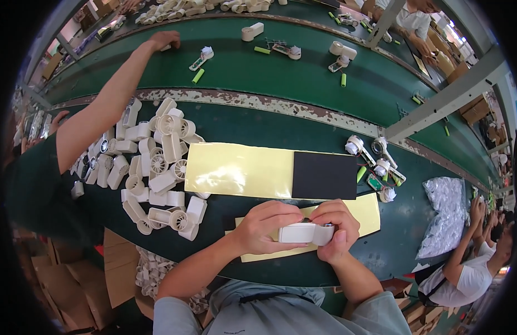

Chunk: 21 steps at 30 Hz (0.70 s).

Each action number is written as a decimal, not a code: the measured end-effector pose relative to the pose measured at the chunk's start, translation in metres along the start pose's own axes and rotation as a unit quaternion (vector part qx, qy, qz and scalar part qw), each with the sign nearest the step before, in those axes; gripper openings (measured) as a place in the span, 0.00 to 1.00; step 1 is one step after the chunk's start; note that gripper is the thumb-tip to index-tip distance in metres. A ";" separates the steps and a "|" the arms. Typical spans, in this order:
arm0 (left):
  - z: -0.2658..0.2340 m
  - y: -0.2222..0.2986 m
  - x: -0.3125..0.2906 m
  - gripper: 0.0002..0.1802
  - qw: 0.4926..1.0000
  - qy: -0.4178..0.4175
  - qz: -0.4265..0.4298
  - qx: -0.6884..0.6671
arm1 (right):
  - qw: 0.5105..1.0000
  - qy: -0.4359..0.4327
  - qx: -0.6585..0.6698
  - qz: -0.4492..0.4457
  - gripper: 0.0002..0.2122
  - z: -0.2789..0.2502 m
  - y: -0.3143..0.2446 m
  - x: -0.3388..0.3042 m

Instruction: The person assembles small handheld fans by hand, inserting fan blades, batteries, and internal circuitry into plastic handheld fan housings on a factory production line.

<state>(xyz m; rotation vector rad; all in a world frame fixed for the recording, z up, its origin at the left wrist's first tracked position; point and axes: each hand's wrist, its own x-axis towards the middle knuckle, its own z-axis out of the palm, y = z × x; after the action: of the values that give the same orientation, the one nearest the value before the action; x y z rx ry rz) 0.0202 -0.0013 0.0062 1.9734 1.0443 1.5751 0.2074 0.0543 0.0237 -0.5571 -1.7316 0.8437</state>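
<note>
Between my two hands, close in front of my body, is a white plastic fan housing (296,234), with a long flat body and a rounded end. My left hand (264,228) wraps round the long end, fingers over the top edge. At the rounded end, my right hand (337,226) grips with the thumb against the near side. Its far side is hidden from me. Beneath lie yellow sheets (369,215), and just beyond them a longer yellow sheet (241,170) carries a black pad (324,174).
A heap of white fan housings (172,145) covers the left of the bench. Motor assemblies with green batteries (381,162) lie right, near a clear plastic bag (444,212). Another person's arm (116,95) reaches over a green conveyor belt (230,72). A metal post (448,95) rises right.
</note>
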 end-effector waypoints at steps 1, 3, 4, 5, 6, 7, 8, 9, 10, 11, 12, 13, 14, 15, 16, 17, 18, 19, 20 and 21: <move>-0.002 -0.001 0.001 0.33 1.000 0.001 0.004 0.007 | 1.000 -0.003 0.001 -0.001 0.27 0.000 0.001 0.001; -0.004 0.001 0.002 0.33 1.000 -0.001 -0.012 0.002 | 1.000 -0.006 -0.004 -0.001 0.28 -0.001 0.000 0.001; -0.005 0.004 0.001 0.30 0.999 0.000 -0.037 -0.012 | 1.000 -0.022 -0.001 0.001 0.27 -0.004 0.000 0.001; -0.006 0.005 0.001 0.30 0.999 0.003 -0.032 -0.005 | 1.000 -0.023 0.003 -0.006 0.27 -0.004 -0.001 0.001; -0.007 0.005 0.000 0.30 0.999 0.004 -0.048 -0.019 | 0.999 -0.037 0.002 0.005 0.25 -0.004 -0.002 0.001; -0.008 0.005 -0.001 0.30 0.997 0.004 -0.064 -0.035 | 0.999 -0.050 -0.001 0.016 0.24 -0.006 -0.003 0.000; -0.008 0.005 -0.003 0.31 0.997 0.003 -0.071 -0.040 | 0.997 -0.081 0.002 0.007 0.23 -0.010 -0.001 0.001; -0.009 0.006 -0.003 0.31 0.997 0.006 -0.065 -0.037 | 0.997 -0.082 0.002 0.000 0.23 -0.011 -0.002 0.005; -0.010 0.007 -0.002 0.29 0.995 0.013 -0.079 -0.056 | 0.994 -0.106 -0.011 0.007 0.24 -0.012 -0.008 0.010; -0.011 0.008 -0.002 0.27 0.993 0.019 -0.094 -0.075 | 0.991 -0.131 -0.024 0.015 0.25 -0.012 -0.011 0.015; -0.012 0.006 -0.004 0.27 0.993 0.021 -0.089 -0.075 | 0.990 -0.142 0.002 0.016 0.27 -0.015 -0.009 0.017; -0.015 0.003 -0.007 0.24 0.988 0.019 -0.116 -0.102 | 0.990 -0.144 0.002 0.011 0.27 -0.017 -0.012 0.023; -0.017 0.001 -0.009 0.22 0.981 0.017 -0.144 -0.129 | 0.981 -0.193 -0.009 0.031 0.26 -0.018 -0.018 0.034; -0.018 0.000 -0.010 0.22 0.981 0.019 -0.142 -0.128 | 0.969 -0.241 -0.019 0.050 0.26 -0.019 -0.020 0.043; -0.019 0.000 -0.010 0.20 0.976 0.033 -0.178 -0.121 | 0.963 -0.264 -0.029 0.036 0.25 -0.019 -0.016 0.052; -0.019 -0.001 -0.010 0.19 0.969 0.048 -0.215 -0.114 | 0.958 -0.271 -0.028 0.088 0.22 -0.018 -0.015 0.059; -0.018 -0.002 -0.011 0.18 0.961 0.060 -0.248 -0.106 | 0.950 -0.278 -0.027 0.139 0.19 -0.016 -0.014 0.065; -0.016 -0.005 -0.010 0.18 0.963 0.062 -0.242 -0.105 | 0.947 -0.279 -0.017 0.158 0.18 -0.017 0.000 0.068; -0.014 -0.007 -0.011 0.18 0.947 0.081 -0.283 -0.129 | 0.943 -0.274 0.009 0.189 0.17 -0.013 0.006 0.072; -0.013 -0.009 -0.012 0.18 0.928 0.101 -0.323 -0.153 | 0.937 -0.270 0.035 0.220 0.17 -0.008 0.009 0.078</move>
<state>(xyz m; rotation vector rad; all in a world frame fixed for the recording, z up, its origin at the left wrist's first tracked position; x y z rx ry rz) 0.0046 -0.0062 -0.0041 1.1106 1.2672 1.4574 0.1907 0.1184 0.0663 -0.7261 -2.0902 1.4785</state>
